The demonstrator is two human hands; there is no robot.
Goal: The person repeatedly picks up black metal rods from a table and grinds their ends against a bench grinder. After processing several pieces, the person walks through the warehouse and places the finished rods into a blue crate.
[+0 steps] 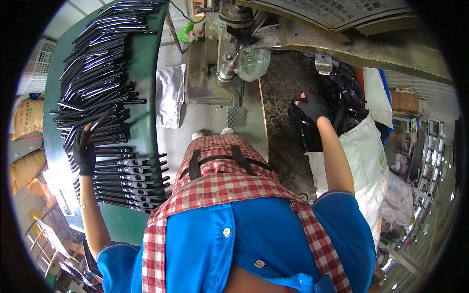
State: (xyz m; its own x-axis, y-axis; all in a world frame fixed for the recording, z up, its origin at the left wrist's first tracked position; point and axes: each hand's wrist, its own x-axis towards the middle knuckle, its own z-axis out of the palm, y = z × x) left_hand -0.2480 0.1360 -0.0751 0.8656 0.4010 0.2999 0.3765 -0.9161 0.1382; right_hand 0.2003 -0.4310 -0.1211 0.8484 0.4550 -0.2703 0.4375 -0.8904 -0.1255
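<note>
My left hand (84, 152), in a black fingerless glove, is over the green table at the left. Its fingers close on the end of a slim black rod-shaped part (101, 118), above a long heap of similar black parts (105, 63). Nearer me, several black parts with flat, holed metal ends (139, 177) lie side by side in a row. On the right, my right hand (313, 106), gloved the same way, is curled at a pile of black parts (346, 93). What it grips is hidden against the dark pieces.
Ahead stands a worn machine with a round metal post (225, 73), a clear bag of small pieces (253, 63) and a foot pedal (237, 117). A silvery sheet (170, 95) hangs by the green table (146, 63). A white woven sack (349, 166) lies under my right forearm.
</note>
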